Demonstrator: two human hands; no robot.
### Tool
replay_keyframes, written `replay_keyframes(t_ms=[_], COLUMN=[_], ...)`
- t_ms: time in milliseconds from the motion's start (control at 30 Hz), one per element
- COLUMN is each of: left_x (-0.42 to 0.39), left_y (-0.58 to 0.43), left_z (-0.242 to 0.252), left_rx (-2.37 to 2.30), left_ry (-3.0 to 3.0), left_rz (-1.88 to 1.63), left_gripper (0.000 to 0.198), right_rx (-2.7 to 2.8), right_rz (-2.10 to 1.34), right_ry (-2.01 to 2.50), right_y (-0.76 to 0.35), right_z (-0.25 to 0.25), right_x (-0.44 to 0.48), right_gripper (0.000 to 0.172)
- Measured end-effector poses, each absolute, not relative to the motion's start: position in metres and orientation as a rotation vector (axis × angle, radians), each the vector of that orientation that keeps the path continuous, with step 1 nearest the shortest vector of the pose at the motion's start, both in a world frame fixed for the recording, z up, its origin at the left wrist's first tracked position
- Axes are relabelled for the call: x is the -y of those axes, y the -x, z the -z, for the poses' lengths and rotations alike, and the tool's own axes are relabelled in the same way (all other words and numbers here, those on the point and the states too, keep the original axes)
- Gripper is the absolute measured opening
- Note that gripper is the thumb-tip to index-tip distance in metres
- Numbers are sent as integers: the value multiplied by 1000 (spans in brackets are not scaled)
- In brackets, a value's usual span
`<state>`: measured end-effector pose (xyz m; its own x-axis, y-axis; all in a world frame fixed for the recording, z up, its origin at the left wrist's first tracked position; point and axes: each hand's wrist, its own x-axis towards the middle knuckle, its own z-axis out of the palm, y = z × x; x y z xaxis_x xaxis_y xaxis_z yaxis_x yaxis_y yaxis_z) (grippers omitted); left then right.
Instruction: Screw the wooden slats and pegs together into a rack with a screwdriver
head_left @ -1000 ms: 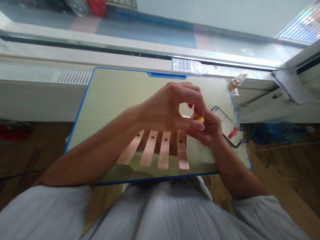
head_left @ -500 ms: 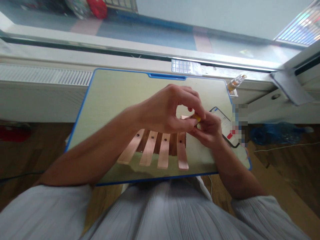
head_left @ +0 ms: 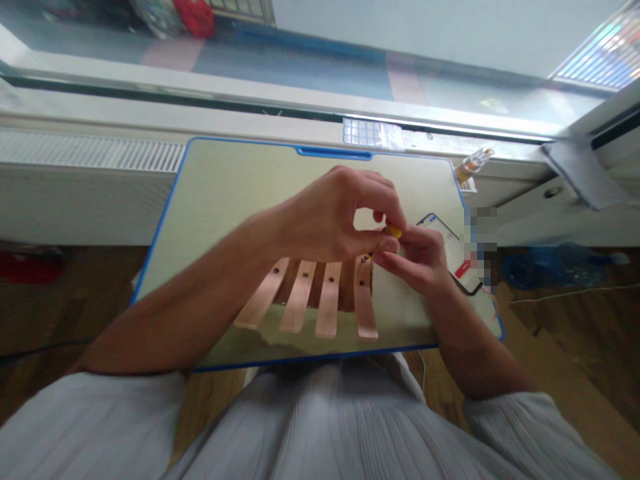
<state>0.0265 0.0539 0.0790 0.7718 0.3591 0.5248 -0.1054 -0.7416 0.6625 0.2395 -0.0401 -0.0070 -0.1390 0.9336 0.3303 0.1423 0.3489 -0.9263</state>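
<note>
Pinching a yellow tool (head_left: 393,231) near the rightmost wooden strip (head_left: 367,313), left hand (head_left: 345,217) seemingly needs steady alignment; right hand (head_left: 424,260) grip unclear.

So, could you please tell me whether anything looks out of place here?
Perhaps the translucent blue plastic bottle: it lies sideways, rather than standing, on the brown wooden floor right of the pale, blue-edged table. I see no spill.
</note>
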Motion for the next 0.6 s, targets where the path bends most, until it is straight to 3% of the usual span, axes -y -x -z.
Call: replay_keyframes(t_ms=[133,267,467,600], left_x=[-51,-50,-50,-51], left_y=[-26,-28,-28,-25], left_z=[-82,-81,-81,-83], left_rx=[-158,-146,-242,-218], left_ry=[-2234,-2247,-2276,-2299], left_rz=[-801,-840,-878,-832], left_gripper=[17,20,11,1], right_rx=[1573,1557,1522,1573], right_rz=[-933,-901,-801,-888], right_ry=[971,952,1014,1014], right_y=[-242,-239,-232,-237], right_z=[11,15,10,2], right_x=[40,39,40,40], right_gripper=[14,22,33,29])
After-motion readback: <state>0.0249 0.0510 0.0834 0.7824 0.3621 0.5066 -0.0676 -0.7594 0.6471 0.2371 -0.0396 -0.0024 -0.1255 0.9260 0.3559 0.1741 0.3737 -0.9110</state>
